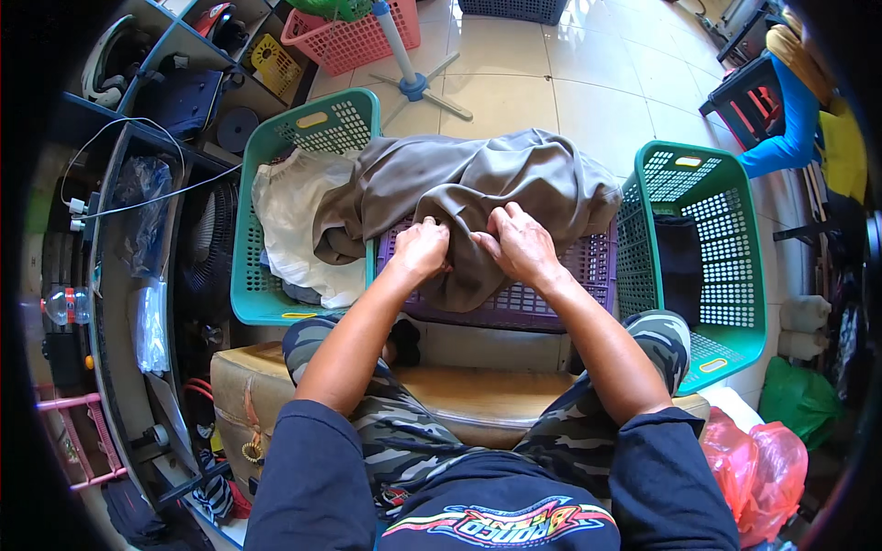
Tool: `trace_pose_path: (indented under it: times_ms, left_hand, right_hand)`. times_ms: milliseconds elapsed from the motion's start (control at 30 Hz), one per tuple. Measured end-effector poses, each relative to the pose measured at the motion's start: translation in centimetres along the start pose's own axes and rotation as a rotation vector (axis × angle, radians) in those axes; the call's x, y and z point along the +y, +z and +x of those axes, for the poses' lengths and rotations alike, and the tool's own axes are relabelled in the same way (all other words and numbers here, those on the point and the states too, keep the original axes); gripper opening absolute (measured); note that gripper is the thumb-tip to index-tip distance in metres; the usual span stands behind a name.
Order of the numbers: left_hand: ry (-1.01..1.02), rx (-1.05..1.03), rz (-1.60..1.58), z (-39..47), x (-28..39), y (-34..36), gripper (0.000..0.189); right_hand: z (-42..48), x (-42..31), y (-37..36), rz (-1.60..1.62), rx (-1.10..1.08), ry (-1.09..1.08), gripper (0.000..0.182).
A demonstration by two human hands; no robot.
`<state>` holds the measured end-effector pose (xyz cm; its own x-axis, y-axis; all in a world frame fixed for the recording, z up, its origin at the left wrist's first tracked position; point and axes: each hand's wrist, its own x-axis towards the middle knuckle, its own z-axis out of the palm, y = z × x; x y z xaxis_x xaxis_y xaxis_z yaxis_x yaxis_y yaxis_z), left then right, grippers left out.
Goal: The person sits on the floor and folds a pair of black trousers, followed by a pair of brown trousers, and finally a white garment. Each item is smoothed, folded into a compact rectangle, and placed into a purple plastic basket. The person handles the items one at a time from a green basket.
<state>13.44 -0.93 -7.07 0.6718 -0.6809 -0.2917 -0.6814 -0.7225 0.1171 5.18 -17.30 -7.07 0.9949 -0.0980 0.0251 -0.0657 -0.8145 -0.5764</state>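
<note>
A greyish-brown cloth garment [510,165] lies bunched across an upturned purple plastic basket [592,268] in front of me. My left hand [424,249] grips a fold of it near the middle, fingers curled. Just to the right, my right hand [518,242] pinches another fold between thumb and fingers. One end of the garment hangs over a green laundry basket [251,289] on the left, which holds a white cloth [296,206] and some darker cloth. Another green basket [747,275] on the right holds a folded dark cloth [675,262].
Beyond the garment stand a pole with a cross-shaped foot [413,86] and a pink basket [351,41]. A shelf with helmets [114,62] and a fan [210,234] are at left. Red plastic bags [758,468] lie at lower right. Another person's blue sleeve [792,131] shows at upper right.
</note>
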Motion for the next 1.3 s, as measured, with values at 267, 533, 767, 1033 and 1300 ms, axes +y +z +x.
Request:
trace_pose_path:
  times_ms: [267,533,767,1033,1300]
  left_hand:
    - [0.058,0.036,-0.487,1.4,-1.0,-0.9,0.011]
    - [0.113,-0.063,-1.197,-1.9,-3.8,-7.5,0.011]
    - [-0.023,-0.011,-1.367,-4.8,-9.0,-8.8,0.008]
    - [-0.085,-0.084,-1.528,-2.4,-3.7,-7.0,0.012]
    - [-0.062,0.327,-1.104,0.9,-4.2,-5.3,0.006]
  right_hand:
    - [-0.6,-0.6,-0.1,-0.100,0.028,0.017,0.041]
    - [0.1,1.5,-4.3,-0.126,0.111,0.221,0.019]
    - [-0.2,2.3,-7.4,-0.146,0.043,0.397,0.023]
    - [-0.2,-0.3,-4.8,0.059,0.233,-0.264,0.037]
    - [0.9,0.7,-4.6,0.413,0.008,0.043,0.012]
